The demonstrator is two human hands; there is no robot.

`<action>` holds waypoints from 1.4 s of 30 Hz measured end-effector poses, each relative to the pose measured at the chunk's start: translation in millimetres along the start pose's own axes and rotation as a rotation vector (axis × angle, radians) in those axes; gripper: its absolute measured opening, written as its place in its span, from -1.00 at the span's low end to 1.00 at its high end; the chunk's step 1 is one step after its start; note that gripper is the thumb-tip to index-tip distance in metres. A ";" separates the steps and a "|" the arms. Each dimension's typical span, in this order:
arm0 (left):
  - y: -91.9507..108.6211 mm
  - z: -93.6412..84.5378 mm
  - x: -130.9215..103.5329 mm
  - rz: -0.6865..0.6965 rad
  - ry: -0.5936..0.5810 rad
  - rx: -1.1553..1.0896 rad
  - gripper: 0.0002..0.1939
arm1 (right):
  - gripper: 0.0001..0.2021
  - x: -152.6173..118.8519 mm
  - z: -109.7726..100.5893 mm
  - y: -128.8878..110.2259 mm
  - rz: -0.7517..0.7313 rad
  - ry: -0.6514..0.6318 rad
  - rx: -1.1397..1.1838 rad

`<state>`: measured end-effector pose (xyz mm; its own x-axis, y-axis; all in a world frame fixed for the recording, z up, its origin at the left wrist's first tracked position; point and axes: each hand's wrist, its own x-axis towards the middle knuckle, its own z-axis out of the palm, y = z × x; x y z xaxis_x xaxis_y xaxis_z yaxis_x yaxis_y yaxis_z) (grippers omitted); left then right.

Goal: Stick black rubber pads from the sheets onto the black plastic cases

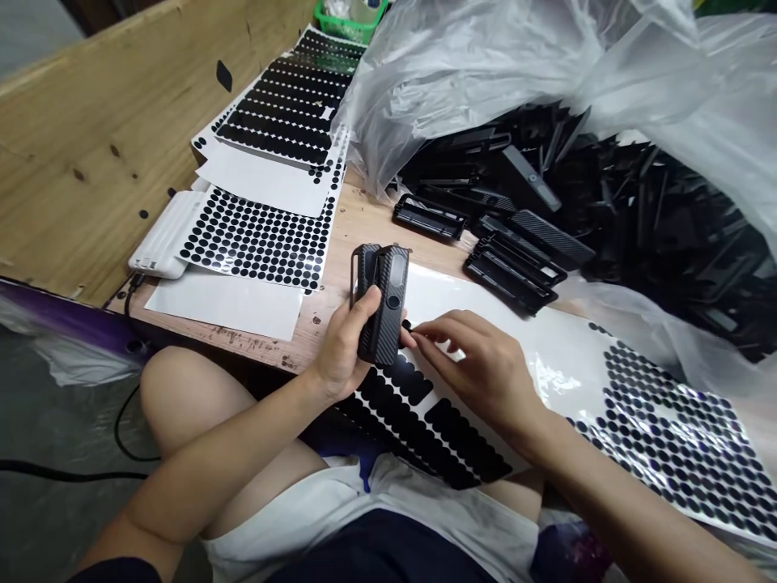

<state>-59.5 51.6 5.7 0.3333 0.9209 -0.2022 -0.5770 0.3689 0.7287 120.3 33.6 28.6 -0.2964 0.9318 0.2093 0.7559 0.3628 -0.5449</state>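
My left hand point(343, 344) is closed around two black plastic cases lying side by side, the nearer one a carbon-patterned case point(388, 324) with a grey oval panel and a round dark spot on its face. Just right of it, my right hand point(473, 356) pinches a small round black sticker point(406, 325) between thumb and forefinger. Under both hands lies a white sheet of long black stickers point(467, 441), its near edge by my lap. Farther right is a glossy sheet of round black stickers point(673, 429).
A large clear plastic bag point(486, 65) spills a heap of black cases point(643, 210) at the back right. Several loose cases point(510, 275) rest before it. To the left are stacked sticker sheets point(261, 235), a white power bank point(163, 235) with a cable, and a wooden board point(121, 138).
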 end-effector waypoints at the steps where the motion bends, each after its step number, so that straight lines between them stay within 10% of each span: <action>1: -0.7 -0.2 -0.2 -0.005 0.002 0.012 -0.52 | -0.82 -2.2 -2.4 -2.9 -0.094 -0.030 0.031; 4: -1.7 0.3 -1.6 -0.018 0.016 0.041 -0.51 | -0.91 -5.4 -18.7 -12.9 -0.223 -0.048 0.257; 8: 1.1 1.7 -4.0 -0.004 -0.081 0.039 -0.53 | -0.91 11.8 -47.2 -17.1 0.265 0.176 0.655; 11: 2.3 0.3 -4.3 -0.038 -0.177 0.022 -0.57 | -0.76 32.2 -55.7 -13.7 0.513 0.064 0.871; 42: -0.4 -4.5 -3.8 -0.075 -0.220 -0.027 -0.65 | -0.72 41.3 -46.6 -12.8 0.342 -0.022 0.694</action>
<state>-63.9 48.5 3.3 0.5291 0.8419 -0.1059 -0.5627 0.4415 0.6989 125.6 67.5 82.1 -0.1292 0.9888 -0.0748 0.2712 -0.0373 -0.9618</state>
